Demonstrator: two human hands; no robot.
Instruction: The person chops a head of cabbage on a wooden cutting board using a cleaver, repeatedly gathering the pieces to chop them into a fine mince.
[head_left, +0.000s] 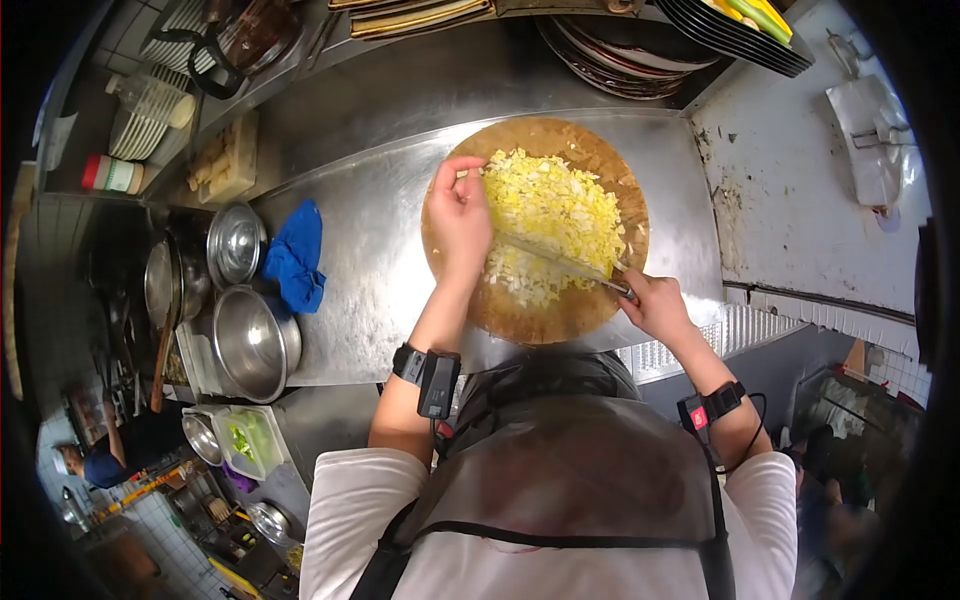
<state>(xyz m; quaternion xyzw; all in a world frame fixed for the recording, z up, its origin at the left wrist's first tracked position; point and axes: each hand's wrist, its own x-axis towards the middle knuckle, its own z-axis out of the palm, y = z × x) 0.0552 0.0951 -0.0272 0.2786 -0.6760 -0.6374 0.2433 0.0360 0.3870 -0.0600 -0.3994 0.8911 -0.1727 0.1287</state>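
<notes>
A round wooden chopping board lies on the steel counter, covered in the middle by a heap of finely chopped yellow and white leafy vegetable, likely cabbage. My right hand grips the handle of a kitchen knife at the board's lower right. Its blade slants up and left across the heap, partly hidden among the bits. My left hand is at the left edge of the heap, beside the blade's far end. Its fingers are loosely bent, with a gap between them and nothing visibly held.
A blue cloth and metal bowls are to the left. Stacked plates and black trays line the shelf above. A clear tub with greens stands lower left. A person is at far left.
</notes>
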